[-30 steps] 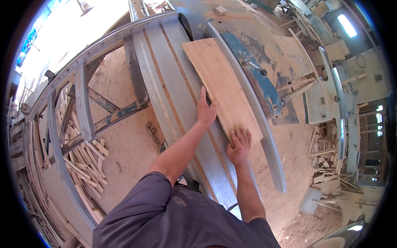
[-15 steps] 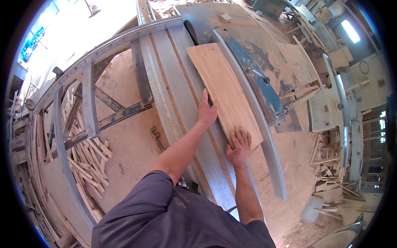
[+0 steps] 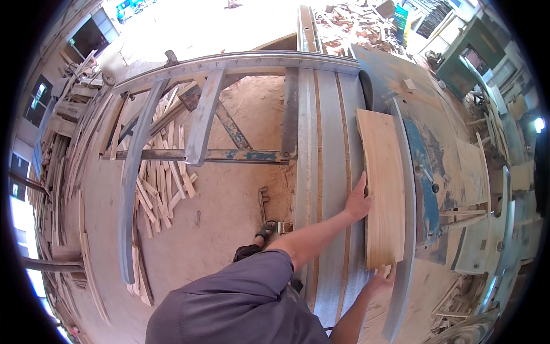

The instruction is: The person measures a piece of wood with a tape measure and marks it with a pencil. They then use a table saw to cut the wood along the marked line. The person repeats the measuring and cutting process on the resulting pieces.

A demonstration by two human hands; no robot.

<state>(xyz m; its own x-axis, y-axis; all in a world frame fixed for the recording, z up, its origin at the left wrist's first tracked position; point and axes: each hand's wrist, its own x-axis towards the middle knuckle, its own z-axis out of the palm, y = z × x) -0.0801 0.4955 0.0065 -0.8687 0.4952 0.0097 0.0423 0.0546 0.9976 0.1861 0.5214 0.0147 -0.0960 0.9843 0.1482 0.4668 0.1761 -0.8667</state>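
Left hand [image 3: 358, 205], fingers wide, lies at left edge of wooden plank [image 3: 385, 189]; right hand [image 3: 378, 282] meets its near end, grip unclear. Step seems guiding; next move needs even pressure.

You are standing in a woodworking workshop. Identify it by the long, metal-topped sliding table saw [image 3: 332, 143] in front of you: a rip fence [image 3: 409, 189] runs along its right side, and a graduated crosscut fence [image 3: 240, 60] crosses its far end, above an open outrigger frame [image 3: 130, 195]. A bare wooden plank [image 3: 385, 183] lies alongside the rip fence. Note the brown dust [image 3: 458, 137] to the right. On the floor [image 3: 223, 195] to your left, observe loose offcuts [image 3: 163, 198]; farther left, long timber strips [image 3: 57, 178] are stacked. Ahead, scrap wood [image 3: 352, 28] lies heaped beside a bright, open area [image 3: 195, 28].
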